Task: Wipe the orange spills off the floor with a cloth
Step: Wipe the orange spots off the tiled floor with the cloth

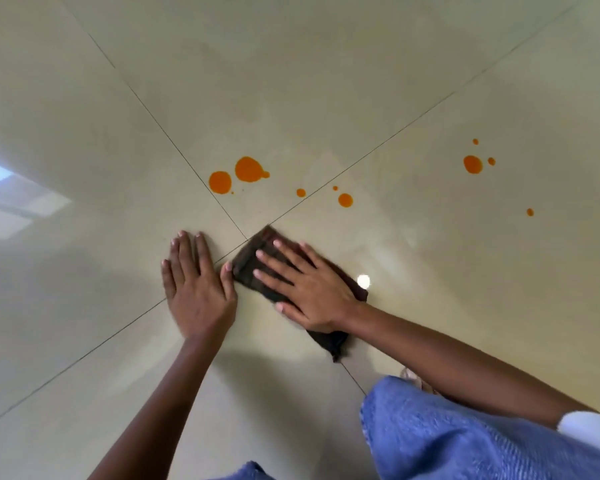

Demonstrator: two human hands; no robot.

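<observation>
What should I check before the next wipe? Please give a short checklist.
1. Cloth under right hand, flat on floor: ok.
2. Left hand off the cloth, braced on the tile: ok.
3. Spills gone: not ok; the big drops, small drops and right drops remain.
4. Path from cloth to the big drops free: ok.
5. Cloth clean enough: cannot tell, it is dark.
6. Knee clear of the spills: ok.

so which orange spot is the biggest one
The orange spot second from the left, just beyond the cloth: widest of all, with a small bead on its right edge. The rounder spot to its left is slightly smaller.
</observation>
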